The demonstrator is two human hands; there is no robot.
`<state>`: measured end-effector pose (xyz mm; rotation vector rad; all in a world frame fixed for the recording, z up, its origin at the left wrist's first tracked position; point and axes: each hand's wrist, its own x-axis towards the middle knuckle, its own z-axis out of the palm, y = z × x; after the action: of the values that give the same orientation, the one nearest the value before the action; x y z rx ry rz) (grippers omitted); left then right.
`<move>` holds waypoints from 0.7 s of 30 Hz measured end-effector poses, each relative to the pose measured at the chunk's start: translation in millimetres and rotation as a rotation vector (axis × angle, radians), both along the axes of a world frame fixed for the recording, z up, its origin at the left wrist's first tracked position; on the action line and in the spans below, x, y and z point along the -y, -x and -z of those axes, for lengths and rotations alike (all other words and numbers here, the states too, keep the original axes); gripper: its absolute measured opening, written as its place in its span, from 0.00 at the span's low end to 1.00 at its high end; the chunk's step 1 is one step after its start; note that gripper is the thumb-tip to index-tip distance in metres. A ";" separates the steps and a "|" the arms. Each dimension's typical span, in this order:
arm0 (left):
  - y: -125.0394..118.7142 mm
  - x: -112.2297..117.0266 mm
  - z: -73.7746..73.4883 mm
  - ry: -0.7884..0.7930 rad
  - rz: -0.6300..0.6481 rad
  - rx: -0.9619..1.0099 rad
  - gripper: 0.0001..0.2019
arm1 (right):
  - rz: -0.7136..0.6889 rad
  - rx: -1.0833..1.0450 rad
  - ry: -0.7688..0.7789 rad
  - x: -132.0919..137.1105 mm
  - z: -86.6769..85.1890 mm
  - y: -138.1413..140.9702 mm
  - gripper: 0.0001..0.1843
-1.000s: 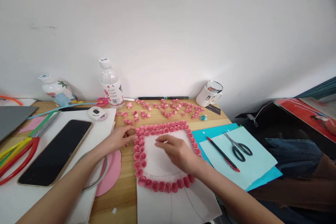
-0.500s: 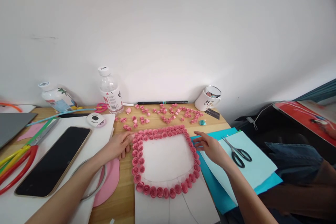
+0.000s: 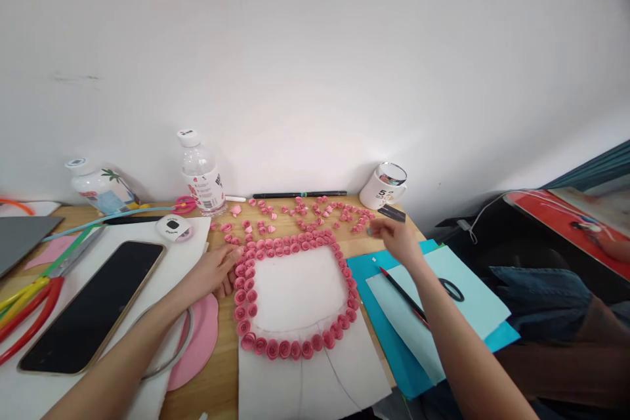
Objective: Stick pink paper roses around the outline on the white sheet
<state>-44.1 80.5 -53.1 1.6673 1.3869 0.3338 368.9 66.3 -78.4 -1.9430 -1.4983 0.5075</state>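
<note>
A white sheet (image 3: 300, 289) with pencil lines lies before me, bearing a ring of pink paper roses (image 3: 285, 349). My left hand (image 3: 221, 272) is closed at its upper left edge, fingertips against the corner roses. Beyond the sheet's upper right corner, my right hand (image 3: 396, 239) pinches a teal paper rose (image 3: 369, 231), mostly hidden by the fingers. Loose pink paper roses (image 3: 325, 210) are scattered along the back of the table. Below my right forearm, a red-and-black pencil (image 3: 401, 292) rests on pale blue paper (image 3: 472, 282), with scissors (image 3: 451, 289) partly covered by the arm.
At the back stand a clear bottle (image 3: 201, 174), a white bottle (image 3: 101, 187) and a white mug (image 3: 382, 187), near a black pen (image 3: 300, 195). On the left lie a phone (image 3: 93, 305), red-handled scissors (image 3: 46, 315) and pink paper (image 3: 199, 341). Teal paper (image 3: 413, 367) lies right.
My right hand has moved up and away from the sheet's right edge to the teal rose and closed on it. The pencil now shows; my forearm covers more of the scissors. The view shifted slightly.
</note>
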 end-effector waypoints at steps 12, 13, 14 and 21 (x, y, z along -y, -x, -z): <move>1.3 -0.3 2.6 -0.005 0.004 -0.004 0.20 | -0.159 0.277 0.098 -66.6 15.0 -49.6 0.23; 1.7 -0.4 3.1 -0.016 0.006 0.003 0.20 | -0.171 0.291 0.098 -67.8 16.0 -48.2 0.23; 1.9 -0.5 3.3 -0.023 0.008 0.006 0.20 | -0.181 0.302 0.098 -68.9 16.6 -46.4 0.23; 1.9 1.1 2.6 0.013 0.003 0.010 0.20 | -0.265 0.338 0.089 -77.3 11.5 -21.5 0.27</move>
<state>-46.0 79.3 -55.7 1.6549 1.3765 0.3300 390.5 143.6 -89.9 -1.9808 -1.9948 0.3741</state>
